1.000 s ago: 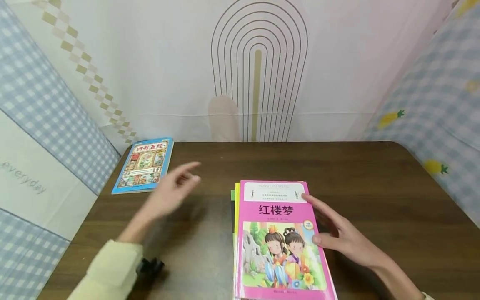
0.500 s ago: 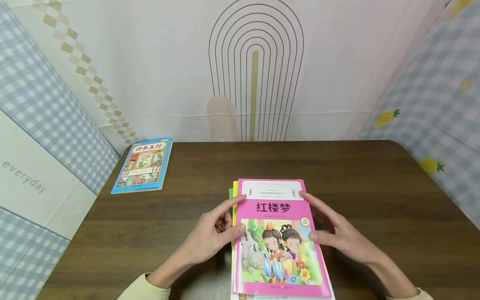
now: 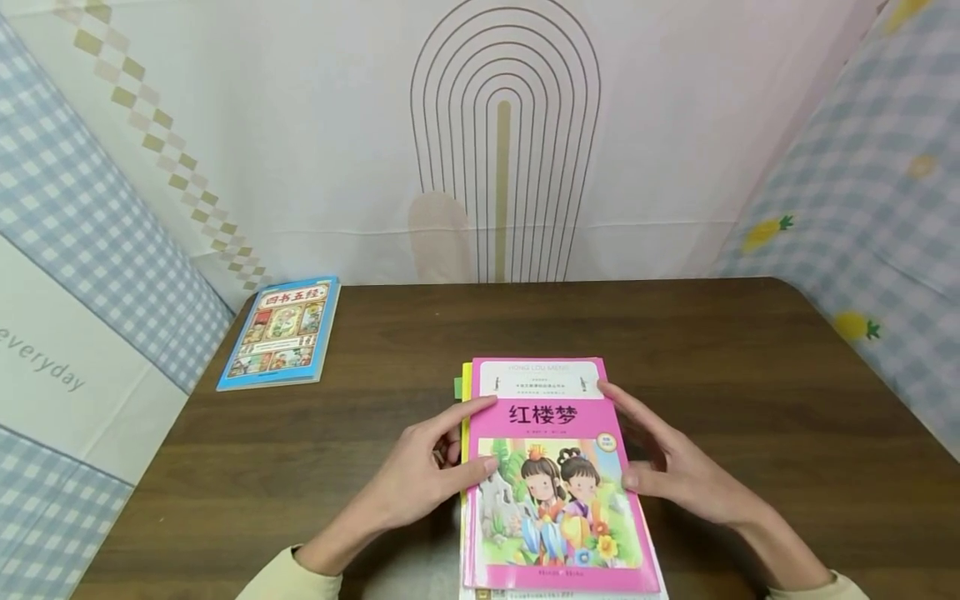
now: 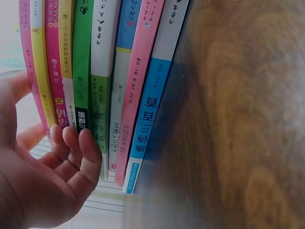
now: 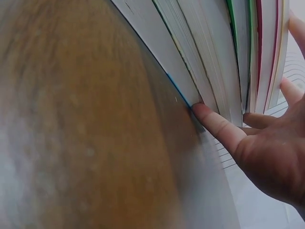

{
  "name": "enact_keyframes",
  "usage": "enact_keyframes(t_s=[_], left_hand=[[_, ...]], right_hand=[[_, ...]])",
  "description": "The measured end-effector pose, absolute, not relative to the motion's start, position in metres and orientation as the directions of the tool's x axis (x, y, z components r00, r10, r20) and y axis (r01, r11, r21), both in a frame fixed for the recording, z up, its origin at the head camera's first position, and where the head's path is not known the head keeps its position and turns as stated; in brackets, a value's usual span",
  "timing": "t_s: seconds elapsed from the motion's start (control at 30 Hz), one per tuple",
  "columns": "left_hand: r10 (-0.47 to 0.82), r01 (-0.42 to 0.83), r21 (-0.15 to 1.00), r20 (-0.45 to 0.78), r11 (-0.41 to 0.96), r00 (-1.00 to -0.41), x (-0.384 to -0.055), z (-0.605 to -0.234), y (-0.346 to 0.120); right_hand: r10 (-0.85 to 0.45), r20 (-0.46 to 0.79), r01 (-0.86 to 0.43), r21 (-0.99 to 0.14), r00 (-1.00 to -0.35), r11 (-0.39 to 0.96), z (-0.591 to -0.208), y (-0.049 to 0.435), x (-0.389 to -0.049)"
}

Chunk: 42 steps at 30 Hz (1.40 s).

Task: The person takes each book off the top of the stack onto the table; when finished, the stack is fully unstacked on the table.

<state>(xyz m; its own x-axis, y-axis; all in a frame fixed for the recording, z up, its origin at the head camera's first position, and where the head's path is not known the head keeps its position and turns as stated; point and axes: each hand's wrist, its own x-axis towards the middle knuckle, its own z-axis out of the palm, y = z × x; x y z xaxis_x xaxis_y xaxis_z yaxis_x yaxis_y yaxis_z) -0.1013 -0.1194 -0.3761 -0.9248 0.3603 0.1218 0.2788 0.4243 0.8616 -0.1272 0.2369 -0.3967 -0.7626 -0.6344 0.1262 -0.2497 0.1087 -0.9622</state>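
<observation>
A pink picture-covered book (image 3: 543, 415) lies on top of a stack of several books in the head view. On its left side, my left hand (image 3: 405, 479) has index finger and thumb on the cover's edge. Its other fingers bend against the colourful spines (image 4: 97, 47) in the left wrist view. My right hand (image 3: 693, 479) touches the opposite side, index fingertip and thumb at the pink book's edge. In the right wrist view, its little finger (image 5: 224, 129) reaches the lowest books along the page edges (image 5: 205, 57). A blue-spined book (image 4: 155, 90) is at the bottom.
A blue-bordered book (image 3: 281, 333) lies apart at the table's back left. The brown wooden table (image 3: 750, 358) meets a white patterned cloth (image 3: 322, 125) behind, with checked cloth (image 3: 840, 200) hanging at the right.
My left hand has come from beside the blue-bordered book to the left side of the stack. My right hand stays at the stack's right side.
</observation>
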Motion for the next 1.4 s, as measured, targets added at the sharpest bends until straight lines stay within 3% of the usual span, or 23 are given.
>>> enact_keyframes(t_s=[0.3, 0.6, 0.8, 1.1, 1.27, 1.4], left_hand=[[0.361, 0.241, 0.868, 0.078, 0.434, -0.929, -0.101, -0.373, -0.122], [0.361, 0.277, 0.855, 0.115, 0.438, -0.926, -0.099, -0.374, -0.129], [0.366, 0.272, 0.868, 0.114, 0.416, -0.924, -0.097, -0.374, -0.14], [0.458, 0.174, 0.955, 0.046, 0.241, -0.888, -0.095, -0.373, -0.156], [0.55, 0.048, 0.998, 0.012, 0.05, -0.835, -0.096, -0.372, -0.159], [0.612, -0.027, 0.999, -0.008, -0.021, -0.791, -0.096, -0.372, -0.16]], right_hand=[[-0.675, 0.156, -0.226, -0.974, -0.721, 0.017, -0.404, 0.239, -0.132], [-0.69, 0.151, -0.197, -0.98, -0.708, -0.013, -0.402, 0.238, -0.132], [-0.705, 0.075, -0.105, -0.994, -0.706, -0.001, -0.4, 0.24, -0.131], [-0.717, 0.031, -0.032, -0.999, -0.696, -0.011, -0.398, 0.24, -0.13], [-0.719, 0.008, -0.001, -1.0, -0.695, -0.01, -0.398, 0.241, -0.13], [-0.73, 0.014, 0.011, -1.0, -0.683, -0.03, -0.398, 0.241, -0.13]])
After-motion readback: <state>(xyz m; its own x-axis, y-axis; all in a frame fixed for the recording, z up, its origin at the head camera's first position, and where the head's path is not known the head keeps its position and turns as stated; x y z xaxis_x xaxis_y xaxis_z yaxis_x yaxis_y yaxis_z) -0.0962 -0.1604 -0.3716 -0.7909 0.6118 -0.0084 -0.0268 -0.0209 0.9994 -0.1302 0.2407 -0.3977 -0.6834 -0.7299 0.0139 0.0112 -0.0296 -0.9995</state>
